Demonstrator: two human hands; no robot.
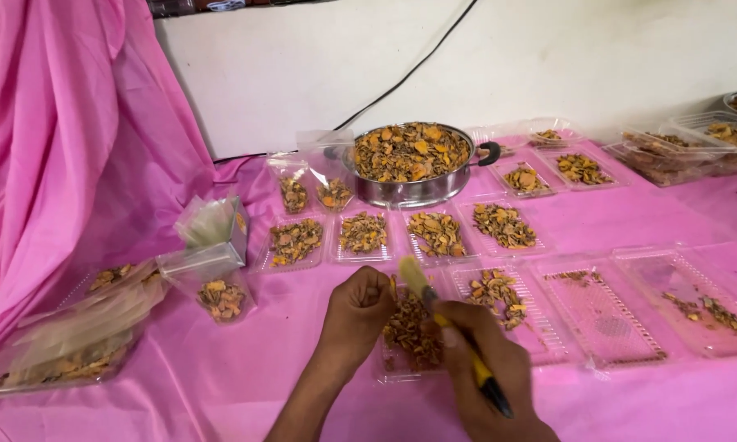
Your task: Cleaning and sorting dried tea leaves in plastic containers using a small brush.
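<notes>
My left hand (356,315) is closed in a loose fist, fingertips pinched, at the left edge of a clear plastic tray (391,370) holding dried orange-brown slices (411,331). I cannot tell whether it holds any slices. My right hand (485,372) grips a yellow-and-black brush (454,336), whose pale bristle end points up-left over the same tray. A steel pan (413,164) heaped with the same dried slices stands behind, at the table's middle.
Several more clear trays (597,315) with small portions lie in rows on the pink tablecloth (221,376). Small filled plastic bags (221,296) and a pile of bags (74,336) sit at the left. A pink curtain (66,123) hangs left; a white wall with a black cable stands behind.
</notes>
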